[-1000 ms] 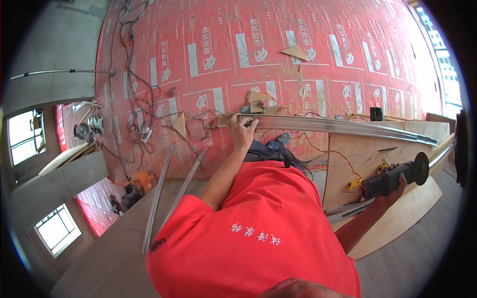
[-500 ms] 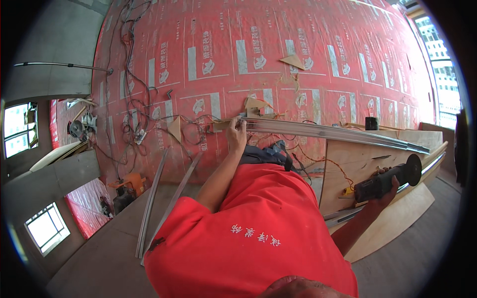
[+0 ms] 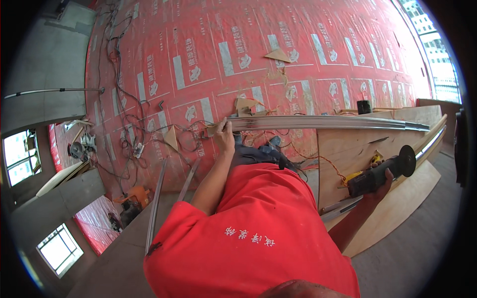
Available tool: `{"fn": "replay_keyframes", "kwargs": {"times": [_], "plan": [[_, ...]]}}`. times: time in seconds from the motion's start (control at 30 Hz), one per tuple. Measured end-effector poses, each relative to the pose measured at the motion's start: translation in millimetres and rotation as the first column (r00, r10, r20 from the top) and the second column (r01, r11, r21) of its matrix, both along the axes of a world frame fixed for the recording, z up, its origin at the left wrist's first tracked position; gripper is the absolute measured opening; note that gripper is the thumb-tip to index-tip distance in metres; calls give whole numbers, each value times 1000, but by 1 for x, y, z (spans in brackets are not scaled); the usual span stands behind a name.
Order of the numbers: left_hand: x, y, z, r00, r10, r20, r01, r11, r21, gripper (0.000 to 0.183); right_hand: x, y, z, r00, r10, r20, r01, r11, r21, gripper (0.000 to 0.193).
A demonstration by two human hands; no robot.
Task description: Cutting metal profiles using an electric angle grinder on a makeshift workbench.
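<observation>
Long silver metal channels (image 3: 313,122) lie across in front of me, bundled together and stretching to the right over a plywood sheet (image 3: 338,149). My left hand (image 3: 226,138) grips their left end, with its fingers closed around the edge. On the right, my right hand (image 3: 383,186) holds a dark angle grinder (image 3: 370,182) by its body. Its black disc (image 3: 407,161) points to the far right, apart from the channels. Whether the disc is spinning I cannot tell.
Tangled dark cables (image 3: 131,114) run over the red printed floor covering (image 3: 208,59). An orange cord (image 3: 328,161) crosses the plywood. More metal strips (image 3: 158,203) lean at my left, near an orange tool (image 3: 134,196). A triangular offcut (image 3: 278,55) lies farther off.
My view has shifted a little. The channels' right end has swung away from me, so they lie more level across the view. Both hands keep their holds.
</observation>
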State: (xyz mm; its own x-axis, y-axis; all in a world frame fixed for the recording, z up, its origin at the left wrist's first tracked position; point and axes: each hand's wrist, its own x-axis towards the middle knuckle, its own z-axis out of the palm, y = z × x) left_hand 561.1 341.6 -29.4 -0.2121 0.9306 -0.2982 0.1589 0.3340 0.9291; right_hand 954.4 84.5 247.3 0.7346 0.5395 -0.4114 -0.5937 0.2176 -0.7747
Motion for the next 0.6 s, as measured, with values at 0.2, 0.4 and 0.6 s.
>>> {"fn": "replay_keyframes", "kwargs": {"times": [0.2,0.4,0.6], "plan": [[28,24,46,722,-95,-686,467,798,380,62,16,2,-10,995,-82,-52,83,996,22,45],[170,26,32,197,-552,-810,976,190,108,77,15,7,-3,978,-208,-6,208,978,0,42],[119,37,9,58,-763,-644,989,134,-69,63,22,-5,3,972,-230,-52,230,973,-10,40]]}}
